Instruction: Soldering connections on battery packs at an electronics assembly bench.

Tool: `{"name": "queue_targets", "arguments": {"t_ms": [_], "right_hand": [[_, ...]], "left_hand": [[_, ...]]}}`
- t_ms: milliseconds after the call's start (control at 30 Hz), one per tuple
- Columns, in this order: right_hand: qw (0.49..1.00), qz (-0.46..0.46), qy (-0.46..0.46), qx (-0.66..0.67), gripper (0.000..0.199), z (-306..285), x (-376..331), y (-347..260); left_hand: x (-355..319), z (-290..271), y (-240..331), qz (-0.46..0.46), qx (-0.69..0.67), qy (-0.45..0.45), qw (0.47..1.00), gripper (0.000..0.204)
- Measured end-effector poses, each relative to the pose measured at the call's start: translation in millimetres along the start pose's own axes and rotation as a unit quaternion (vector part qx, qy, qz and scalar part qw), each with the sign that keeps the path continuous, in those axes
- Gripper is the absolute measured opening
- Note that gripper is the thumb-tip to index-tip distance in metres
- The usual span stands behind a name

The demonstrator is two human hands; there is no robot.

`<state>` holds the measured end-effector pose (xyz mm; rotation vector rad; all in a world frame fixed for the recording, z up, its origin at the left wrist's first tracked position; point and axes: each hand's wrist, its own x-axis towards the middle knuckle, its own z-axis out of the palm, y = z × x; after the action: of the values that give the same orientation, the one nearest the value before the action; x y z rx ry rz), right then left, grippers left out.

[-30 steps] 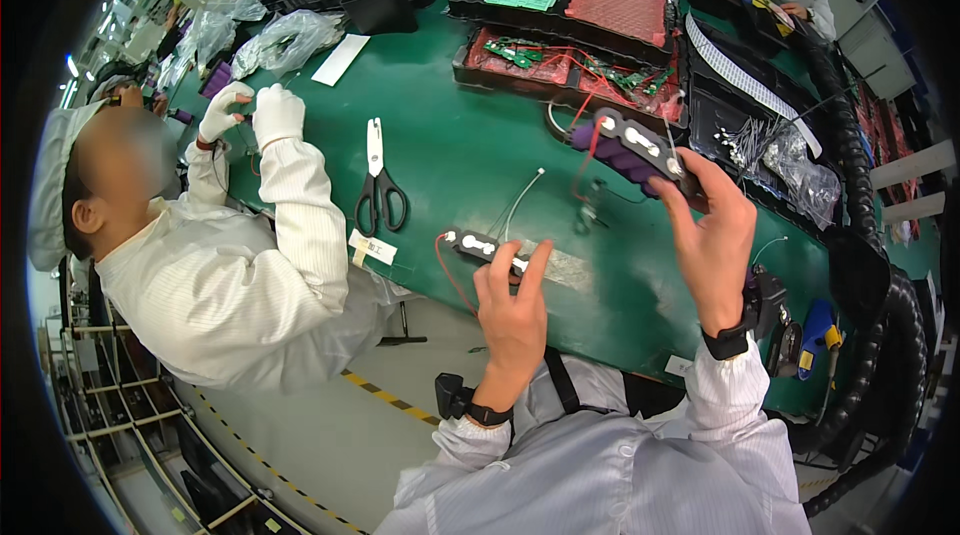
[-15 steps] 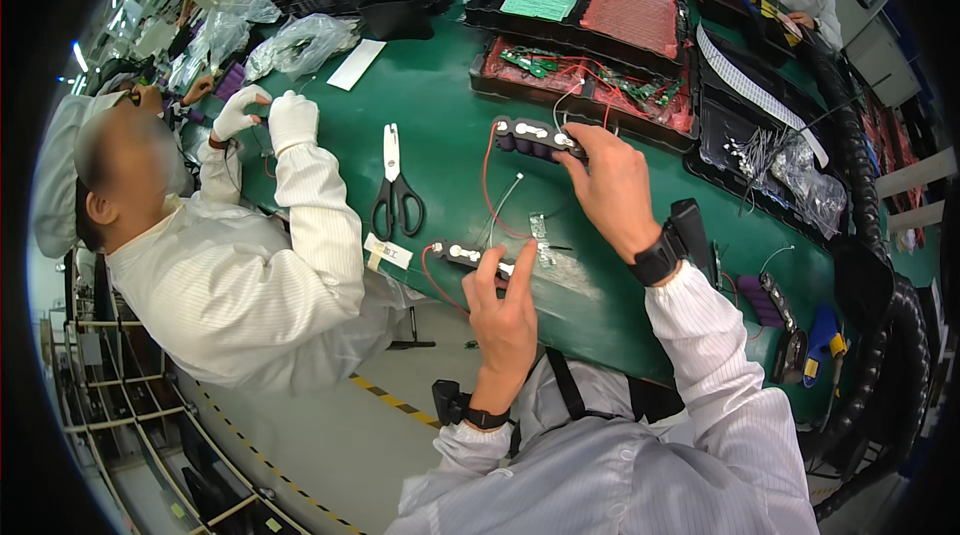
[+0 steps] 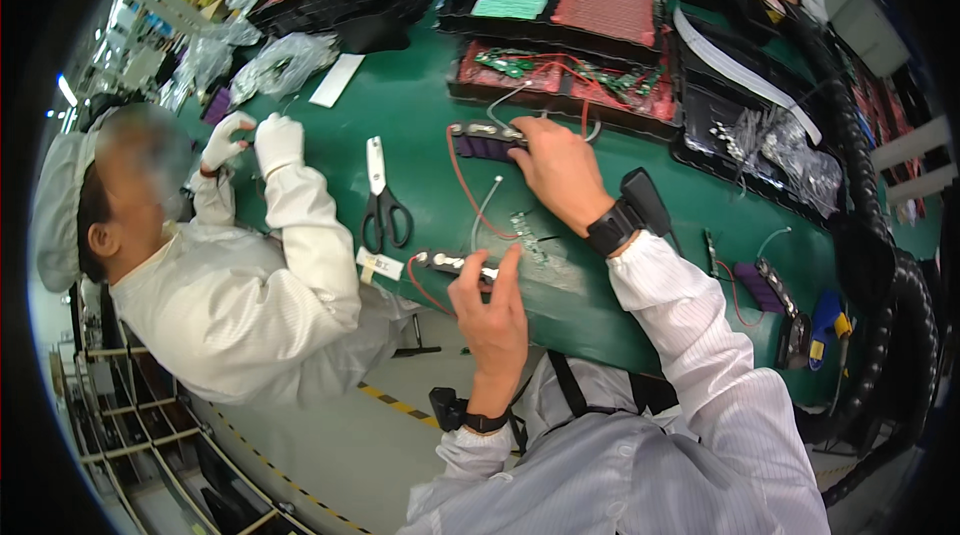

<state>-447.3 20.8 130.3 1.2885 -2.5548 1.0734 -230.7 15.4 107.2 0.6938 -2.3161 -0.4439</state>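
My right hand [image 3: 565, 170] grips the right end of a battery pack [image 3: 485, 143] with purple cells, a black top strip and white dabs; a red wire and a pale lead run from it. Whether the pack touches the table cannot be told. Nearer the table's front edge, my left hand [image 3: 488, 310] has its fingers around the right end of a similar battery pack [image 3: 440, 261], partly hidden by the fingers. Between the packs lie a pale connector lead [image 3: 485, 215] and a small clear strip [image 3: 530, 238]. Black-handled scissors [image 3: 383, 205] rest left of them.
A third battery pack [image 3: 765, 287] lies at right beside a blue-and-yellow tool [image 3: 826, 323]. Black trays [image 3: 560, 100] with red lining and green circuit boards stand at the back. A gloved co-worker [image 3: 235, 285] sits at left. A white label [image 3: 380, 263] lies near the scissors.
My right hand has moved a little left with its pack, which has turned so more of its purple side shows. My left hand keeps its hold. The whole view has shifted slightly.
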Motion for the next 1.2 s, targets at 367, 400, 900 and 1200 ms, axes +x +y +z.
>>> {"name": "queue_targets", "arguments": {"t_ms": [367, 400, 900, 1200], "right_hand": [[0.99, -0.021, 0.12, 0.075, 0.042, -134, -116, -43], [0.989, -0.029, 0.14, 0.038, 0.036, -154, -134, -41], [0.924, 0.348, 0.149, -0.044, 0.069, -234, -304, 106], [0.908, 0.366, 0.201, 0.039, 0.034, -221, -313, 117]], "left_hand": [[-10, -1, 8, 0.004, -0.014, 0.021, 1.0, 0.048], [-10, 0, 10, 0.012, 0.002, 0.031, 0.999, 0.05], [-29, 69, 122, 0.153, -0.302, -0.24, 0.91, 0.049], [-38, 110, 171, 0.195, -0.296, -0.311, 0.882, 0.058]]}}
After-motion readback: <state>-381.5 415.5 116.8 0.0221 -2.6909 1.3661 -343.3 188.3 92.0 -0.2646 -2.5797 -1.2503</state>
